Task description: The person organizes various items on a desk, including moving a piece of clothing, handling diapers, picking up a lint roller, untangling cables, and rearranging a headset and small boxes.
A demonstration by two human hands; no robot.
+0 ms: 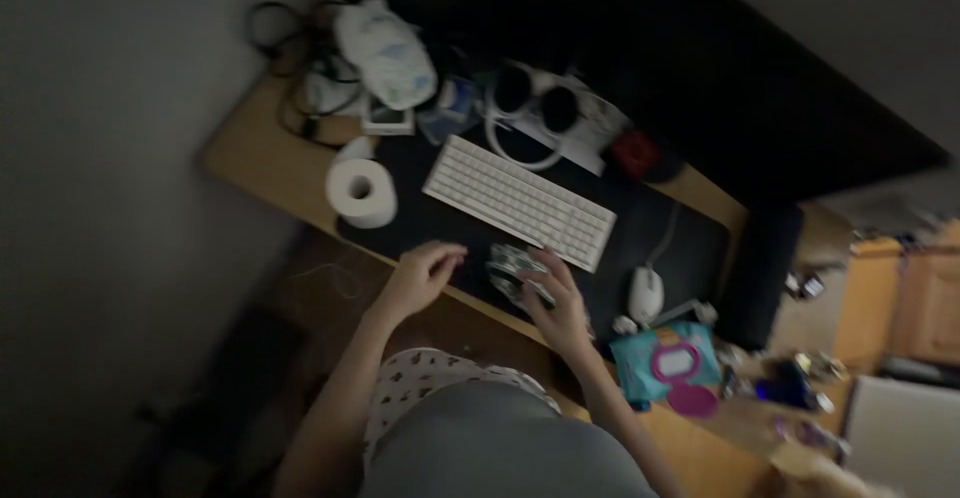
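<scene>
- Head view, hands: the right hand (562, 308) rests on a small crinkled, silvery packet (515, 270) that lies on the dark desk mat (690, 243), just in front of the white keyboard (520, 201). Its grip looks curled around the packet's near edge, though blur hides how firmly the fingers close.
- The left hand (425, 273) lies just left of the packet, fingers loosely bent and spread, with nothing in its grip; its fingertips point toward the packet without clearly touching it.
- Head view, surroundings: a white roll of tissue paper (361, 193) stands at the mat's left end. Behind the keyboard sit white headphones with dark ear pads (528, 110), a bundled white plastic bag (386, 53) and tangled dark cables (290, 68).
- To the right lie a white computer mouse (646, 293) and a teal pack of wet wipes with a pink lid (672, 360), near the edge of the wooden surface (255, 148).
- Risks, as I judge them: the packet sits close to the surface's front edge, so a loose grip could let it slide off onto the person's lap. The right forearm passes just beside the wipes pack and mouse, and a sweep sideways could knock them. Dim light and a crowded surface make a mis-grab likelier.
</scene>
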